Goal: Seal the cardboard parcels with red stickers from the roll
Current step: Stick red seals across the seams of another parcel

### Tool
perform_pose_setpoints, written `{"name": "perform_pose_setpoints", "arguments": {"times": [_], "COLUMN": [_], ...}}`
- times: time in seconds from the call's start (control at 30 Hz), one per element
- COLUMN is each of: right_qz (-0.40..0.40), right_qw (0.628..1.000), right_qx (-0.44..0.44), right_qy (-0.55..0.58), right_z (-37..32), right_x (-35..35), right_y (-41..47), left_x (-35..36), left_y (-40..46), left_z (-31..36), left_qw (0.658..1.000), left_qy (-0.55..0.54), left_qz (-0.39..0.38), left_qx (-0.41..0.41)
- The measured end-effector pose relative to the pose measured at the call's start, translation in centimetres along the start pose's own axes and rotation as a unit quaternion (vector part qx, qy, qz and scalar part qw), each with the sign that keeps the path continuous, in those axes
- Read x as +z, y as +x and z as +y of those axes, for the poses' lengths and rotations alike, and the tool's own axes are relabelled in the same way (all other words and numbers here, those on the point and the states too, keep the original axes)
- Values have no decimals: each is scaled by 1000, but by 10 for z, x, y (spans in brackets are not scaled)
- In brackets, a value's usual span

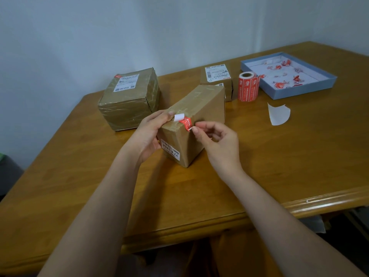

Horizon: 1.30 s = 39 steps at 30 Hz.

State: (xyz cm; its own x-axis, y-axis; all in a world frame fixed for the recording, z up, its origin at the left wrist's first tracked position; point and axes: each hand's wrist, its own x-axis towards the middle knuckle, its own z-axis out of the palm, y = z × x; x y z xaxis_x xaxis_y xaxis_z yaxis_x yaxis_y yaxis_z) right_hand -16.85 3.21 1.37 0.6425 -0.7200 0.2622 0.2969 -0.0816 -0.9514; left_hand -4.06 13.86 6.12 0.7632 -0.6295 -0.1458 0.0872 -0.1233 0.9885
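- Left hand point(148, 134) grips the middle parcel point(196, 116) near the table's point(79, 176) centre.
- Right hand point(217, 142) pinches the red sticker point(186, 122) on its top edge.
- We note the sticker roll point(247, 86), blue tray point(311, 90) and two parcels point(129, 98) toward the far edge.

Big brown wood table point(299, 148) w/ rounded edge, fills most of view. Plain pale wall point(139, 33) behind, soft even light. Dark floor below, grey thing point(9, 172) at left.
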Motion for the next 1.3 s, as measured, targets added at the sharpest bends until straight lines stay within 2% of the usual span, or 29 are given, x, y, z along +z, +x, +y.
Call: {"name": "perform_pose_setpoints", "arguments": {"times": [0.13,0.27,0.4,0.5,0.93,1.1,1.3], "right_qz": [-29,-50,-70,-74,-28,-104,-99], "right_qw": [990,958,930,918,919,920,914], "right_qx": [108,238,296,313,315,343,347], "right_qy": [85,154,205,231,234,157,186], "right_z": [-3,-11,-19,-20,-24,-21,-25], "right_x": [4,5,5,6,-5,-2,8], "right_y": [-3,2,5,6,7,0,4], "left_x": [0,0,-1,-1,-1,-1,-1], "left_y": [0,-1,0,0,1,0,-1], "left_z": [1,1,0,0,0,1,0], "left_qw": [1000,1000,1000,1000,1000,1000,1000], "left_qy": [4,2,4,4,5,8,5], "left_qz": [1,-1,-9,-11,0,-10,-15], "left_qx": [2,5,8,9,1,7,9]}}
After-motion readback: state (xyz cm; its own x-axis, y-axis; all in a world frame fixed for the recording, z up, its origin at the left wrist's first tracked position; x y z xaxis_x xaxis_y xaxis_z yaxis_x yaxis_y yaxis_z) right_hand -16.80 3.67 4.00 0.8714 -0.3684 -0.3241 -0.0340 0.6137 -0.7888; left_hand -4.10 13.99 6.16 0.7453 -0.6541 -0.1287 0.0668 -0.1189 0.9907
